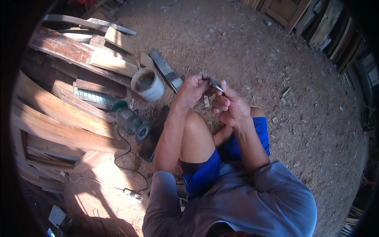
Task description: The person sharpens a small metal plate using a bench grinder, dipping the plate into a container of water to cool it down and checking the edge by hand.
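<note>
Above my bent knees, both hands meet around a small flat metal blade [216, 84] with a bright edge. My left hand [192, 91] pinches its upper left end, fingers curled. My right hand [233, 107] grips the lower right end between thumb and fingers. The fingers cover part of the blade, so its full shape is hidden. Just left of my left hand, a long dark board [162, 65] lies on the ground with a small pale block [176, 83] at its near end. Beside that stands a white bucket [154, 93] holding murky brown liquid.
A corded electric grinder [129, 120] with a round disc sits left of my left arm. Stacked wooden boards [67, 108] fill the left side. A power socket [133, 195] lies at the lower left. Wood shavings and chips cover the dirt floor [308, 114]. Planks [329, 23] lean at the far right.
</note>
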A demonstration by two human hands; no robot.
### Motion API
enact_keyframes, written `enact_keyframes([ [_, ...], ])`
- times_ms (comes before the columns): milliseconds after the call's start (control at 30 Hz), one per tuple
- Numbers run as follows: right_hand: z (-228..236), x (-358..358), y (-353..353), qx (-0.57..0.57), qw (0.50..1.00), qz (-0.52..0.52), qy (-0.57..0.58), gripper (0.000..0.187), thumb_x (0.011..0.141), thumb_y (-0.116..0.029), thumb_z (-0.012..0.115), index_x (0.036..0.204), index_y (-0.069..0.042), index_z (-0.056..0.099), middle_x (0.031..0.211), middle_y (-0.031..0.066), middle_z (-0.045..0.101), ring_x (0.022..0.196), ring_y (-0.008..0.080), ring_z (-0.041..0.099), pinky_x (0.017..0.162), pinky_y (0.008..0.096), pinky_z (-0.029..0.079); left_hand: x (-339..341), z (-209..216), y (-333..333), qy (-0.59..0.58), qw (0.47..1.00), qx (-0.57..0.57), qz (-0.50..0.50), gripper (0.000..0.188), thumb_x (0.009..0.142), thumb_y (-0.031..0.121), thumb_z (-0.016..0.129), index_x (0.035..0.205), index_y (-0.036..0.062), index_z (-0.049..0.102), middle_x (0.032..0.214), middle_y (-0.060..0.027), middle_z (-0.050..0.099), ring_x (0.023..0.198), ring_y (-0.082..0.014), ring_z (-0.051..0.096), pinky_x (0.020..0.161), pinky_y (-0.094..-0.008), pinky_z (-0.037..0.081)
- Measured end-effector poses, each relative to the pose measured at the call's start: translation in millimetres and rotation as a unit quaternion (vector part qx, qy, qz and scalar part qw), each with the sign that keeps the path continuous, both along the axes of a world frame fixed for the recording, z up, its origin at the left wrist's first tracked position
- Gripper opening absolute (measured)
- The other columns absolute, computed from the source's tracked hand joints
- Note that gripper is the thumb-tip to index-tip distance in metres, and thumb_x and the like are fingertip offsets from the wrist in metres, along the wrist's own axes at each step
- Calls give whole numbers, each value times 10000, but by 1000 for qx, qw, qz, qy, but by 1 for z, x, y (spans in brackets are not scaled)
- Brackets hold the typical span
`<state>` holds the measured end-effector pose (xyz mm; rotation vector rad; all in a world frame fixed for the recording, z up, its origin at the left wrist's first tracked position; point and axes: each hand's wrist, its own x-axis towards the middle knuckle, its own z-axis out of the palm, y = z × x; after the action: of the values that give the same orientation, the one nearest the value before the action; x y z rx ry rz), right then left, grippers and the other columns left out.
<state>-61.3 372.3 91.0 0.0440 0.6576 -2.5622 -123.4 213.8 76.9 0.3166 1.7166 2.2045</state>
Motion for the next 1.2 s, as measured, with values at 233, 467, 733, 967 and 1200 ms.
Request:
enact_keyframes([
  [233,-1,-1,0,-15,1000,7,1,341,998,-409,466,840,-122,562,490,-89,392,467,50,352,551,250,361,-1,0,-4,17,999,-28,-16,127,945,77,545,1035,-10,562,892,-71,660,762,-128,650,705,-273,551],
  [467,-10,-1,-2,80,996,-14,30,240,973,-314,543,869,-107,605,635,-33,539,572,67,481,590,271,422,0,-4,-8,24,999,37,17,166,946,77,562,1092,0,547,964,-104,664,882,-168,671,794,-296,562],
  [733,-28,-2,-7,219,967,-75,111,100,935,-167,616,957,-72,638,810,-13,636,690,66,561,648,225,450,8,0,-15,74,993,88,-2,225,943,19,520,1164,-13,549,1059,-144,654,997,-208,649,895,-338,526],
  [967,-30,-6,-9,137,980,-87,115,104,925,-157,629,962,-60,636,821,-12,628,688,65,554,645,222,451,12,6,-20,16,978,206,-40,346,931,152,596,1219,-30,537,1135,-168,628,1086,-258,613,969,-388,488],
  [1200,-25,-6,-13,98,988,-72,97,128,887,-154,687,960,-52,659,842,-20,634,687,53,556,601,199,451,8,1,-23,2,968,226,-111,561,860,355,690,1233,-37,542,1152,-178,634,1112,-285,606,868,-441,556],
])
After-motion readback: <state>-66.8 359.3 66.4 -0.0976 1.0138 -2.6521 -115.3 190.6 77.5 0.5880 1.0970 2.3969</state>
